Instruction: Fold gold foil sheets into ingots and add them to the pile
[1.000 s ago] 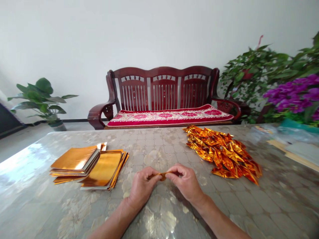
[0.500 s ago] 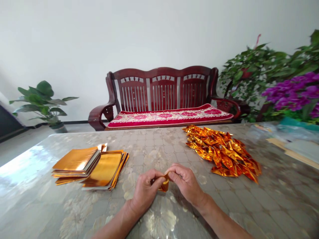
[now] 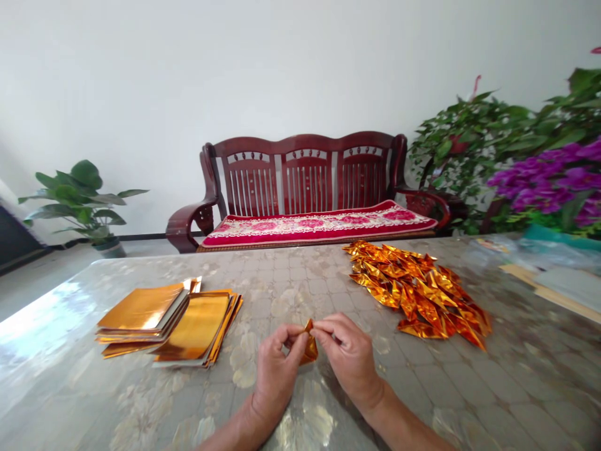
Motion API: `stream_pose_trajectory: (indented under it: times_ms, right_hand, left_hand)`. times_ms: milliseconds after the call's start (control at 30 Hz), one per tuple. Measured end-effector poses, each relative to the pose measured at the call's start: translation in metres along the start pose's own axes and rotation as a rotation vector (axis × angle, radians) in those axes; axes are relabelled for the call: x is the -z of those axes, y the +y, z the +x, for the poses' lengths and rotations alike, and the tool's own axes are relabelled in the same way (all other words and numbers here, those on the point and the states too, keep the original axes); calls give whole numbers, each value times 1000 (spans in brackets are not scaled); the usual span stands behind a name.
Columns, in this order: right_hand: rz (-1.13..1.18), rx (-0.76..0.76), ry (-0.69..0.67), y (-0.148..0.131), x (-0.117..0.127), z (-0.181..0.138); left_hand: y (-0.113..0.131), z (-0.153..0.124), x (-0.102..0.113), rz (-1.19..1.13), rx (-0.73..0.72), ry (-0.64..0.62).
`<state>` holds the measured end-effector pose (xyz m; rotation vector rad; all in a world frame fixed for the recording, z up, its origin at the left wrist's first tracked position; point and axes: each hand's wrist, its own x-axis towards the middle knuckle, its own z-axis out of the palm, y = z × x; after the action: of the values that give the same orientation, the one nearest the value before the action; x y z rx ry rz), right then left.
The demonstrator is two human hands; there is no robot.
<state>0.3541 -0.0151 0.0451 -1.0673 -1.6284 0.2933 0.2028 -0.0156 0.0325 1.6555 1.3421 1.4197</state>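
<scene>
At the near middle of the tabletop [image 3: 263,272], the left hand [image 3: 278,358] and right hand [image 3: 348,352] are pinching a folded foil piece [image 3: 308,354], which is no longer showing as a thin strip but is rising to a point, suggesting that its shaping is advancing.

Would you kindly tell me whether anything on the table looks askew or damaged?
I see no clear damage or spill. The gold sheets on the left look slightly askew, though: they lie in two overlapping stacks whose edges jut out unevenly instead of lining up.
</scene>
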Motion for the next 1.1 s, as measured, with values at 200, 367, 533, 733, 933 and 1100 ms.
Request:
stream_pose_trajectory:
  times_ms: [200, 367, 533, 733, 933, 1100]
  right_hand:
    - [123, -111, -34, -2, -4, 1]
    - [209, -216, -148, -2, -2, 4]
    - [206, -196, -216, 0, 1, 8]
    - [198, -261, -222, 4, -3, 7]
    - [366, -458, -218, 6, -7, 7]
    - [675, -622, -387, 7, -6, 6]
  left_hand:
    - [-2, -3, 1, -64, 3, -55]
    - [-3, 0, -1, -142, 63, -115]
    - [-3, 3, 3, -94, 8, -157]
    - [-1, 6, 3, 86, -57, -117]
    - [0, 8, -1, -211, 214, -179]
    - [-2, 17, 10, -551, 313, -406]
